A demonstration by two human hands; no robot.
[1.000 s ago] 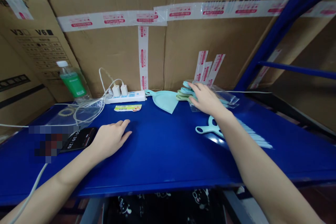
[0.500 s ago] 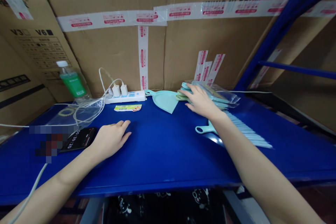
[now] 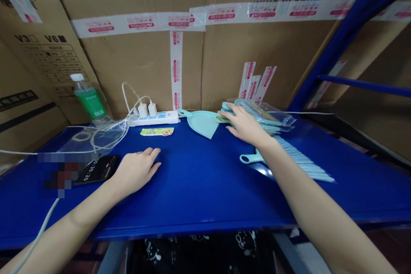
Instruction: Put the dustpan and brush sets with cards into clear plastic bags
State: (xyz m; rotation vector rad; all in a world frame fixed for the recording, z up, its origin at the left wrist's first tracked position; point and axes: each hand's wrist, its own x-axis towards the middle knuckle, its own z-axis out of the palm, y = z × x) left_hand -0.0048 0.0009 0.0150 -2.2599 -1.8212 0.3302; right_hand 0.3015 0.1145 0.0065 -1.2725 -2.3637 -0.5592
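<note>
Now our right hand (image 3: 245,126), drawn slightly nearer, spreads unclenched over bagged sweeping tools (image 3: 267,116), baring more; our half-open left hand (image 3: 135,171) looks empty.

Our left hand (image 3: 135,174) and right hand (image 3: 245,125) are both bare, with slender fingers, narrow wrists and slim, smooth forearms (image 3: 86,212), bare as far as we can see them. Over our lap we wear a black garment (image 3: 199,259), scattered with white line-drawn cartoon animals (image 3: 245,240), one round-eared with pinkish touches; its cut we cannot tell.
</note>
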